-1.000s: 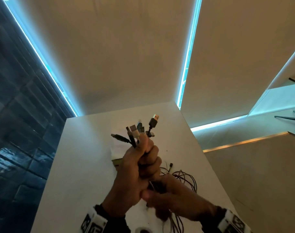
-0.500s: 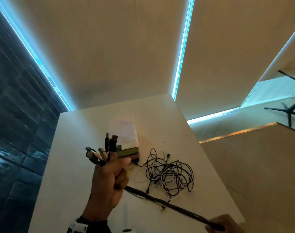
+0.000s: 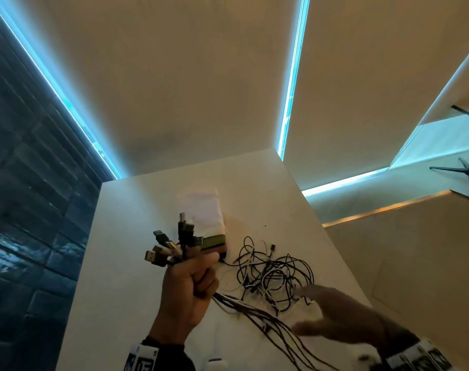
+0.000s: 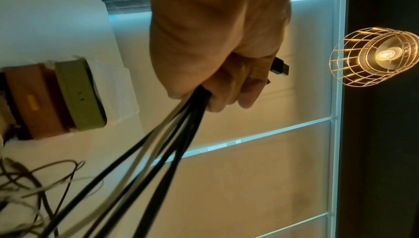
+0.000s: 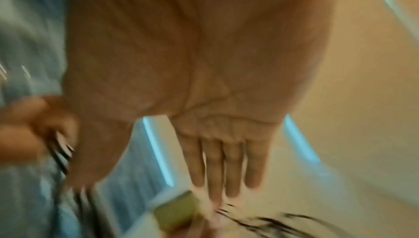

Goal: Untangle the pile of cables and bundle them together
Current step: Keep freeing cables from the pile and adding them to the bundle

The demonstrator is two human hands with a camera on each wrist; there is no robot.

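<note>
Head view: the left hand point(image 3: 190, 287) is gripping a fistful of cables point(image 3: 254, 314), with the chunky plastic plug ends point(image 3: 171, 245) fanning out above the grip and the thin cords trailing out below it across the white tabletop point(image 3: 126, 263). The rest is sitting as a loose tangle point(image 3: 273, 277) of skinny black and white loops just right of the grip. The right hand point(image 3: 343, 317) is hovering over that tangle, fingers spread, holding nothing.

Left wrist view: the fingers point(image 4: 229, 87) are curling tight round smooth, round black and pale cords.

Right wrist view: blurry, but the palm is flat and empty.

Looks like mid-gathering; next it's probably fishing another plug out of the tangle without snagging loops.
</note>
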